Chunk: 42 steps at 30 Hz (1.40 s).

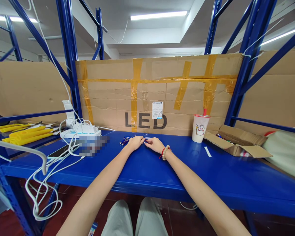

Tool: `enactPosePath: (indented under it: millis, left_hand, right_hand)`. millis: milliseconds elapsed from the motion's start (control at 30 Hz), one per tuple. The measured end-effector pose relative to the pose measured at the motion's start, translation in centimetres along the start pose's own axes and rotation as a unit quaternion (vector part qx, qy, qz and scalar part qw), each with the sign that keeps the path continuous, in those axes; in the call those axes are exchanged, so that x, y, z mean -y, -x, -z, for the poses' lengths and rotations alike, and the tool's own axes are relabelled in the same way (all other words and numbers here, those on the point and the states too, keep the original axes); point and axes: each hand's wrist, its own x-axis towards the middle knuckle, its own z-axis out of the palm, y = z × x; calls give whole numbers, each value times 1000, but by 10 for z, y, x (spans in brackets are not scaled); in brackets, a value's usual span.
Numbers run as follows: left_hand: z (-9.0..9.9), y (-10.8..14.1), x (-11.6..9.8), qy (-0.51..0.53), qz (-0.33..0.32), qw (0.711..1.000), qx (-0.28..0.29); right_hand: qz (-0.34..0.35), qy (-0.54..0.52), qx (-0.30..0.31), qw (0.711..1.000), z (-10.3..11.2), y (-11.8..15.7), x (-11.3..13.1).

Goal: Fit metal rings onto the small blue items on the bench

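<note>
My left hand (136, 143) rests low over the blue table top (186, 170), its fingers curled together beside a small bunch of dark blue pen-like sticks (124, 141). What its fingertips hold is too small to make out. Close on its right, my right hand (155, 144) is closed in a pinch on a slim white-and-blue pen (149, 138). The pen lies sideways at the fingertips, partly covered by the fingers. Both hands almost meet at the middle of the table, near the cardboard back panel.
A lidded paper cup (200, 128) with a red straw stands to the right, near an open cardboard box (236, 141) and a white paper strip (207, 151). On the left are a power strip (86, 131), tangled white cables (43, 193) and yellow-handled tools (29, 134). Blue posts (245, 62) frame the shelf.
</note>
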Motion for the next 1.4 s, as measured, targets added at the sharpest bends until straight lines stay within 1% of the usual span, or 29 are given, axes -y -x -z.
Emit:
enactPosePath:
  millis: [367, 667, 800, 933, 1133, 1400]
  left_hand:
    - [0, 0, 1, 18, -12, 1000, -5]
    - [1, 0, 1, 45, -23, 998, -22]
    - [2, 1, 0, 58, -22, 998, -32]
    - [3, 2, -2, 70, -13, 996, -54]
    - [4, 3, -6, 92, -1, 992, -84]
    - [1, 1, -7, 120, 1, 989, -90]
  right_hand:
    - [4, 52, 21, 998, 4, 0, 3]
    - [6, 52, 9, 999, 4, -1, 1]
    - [0, 46, -11, 999, 3, -1, 1]
    - [-11, 45, -47, 998, 3, -1, 6]
    - [-3, 37, -93, 995, 4, -3, 8]
    - [-8, 10, -129, 992, 2, -7, 3]
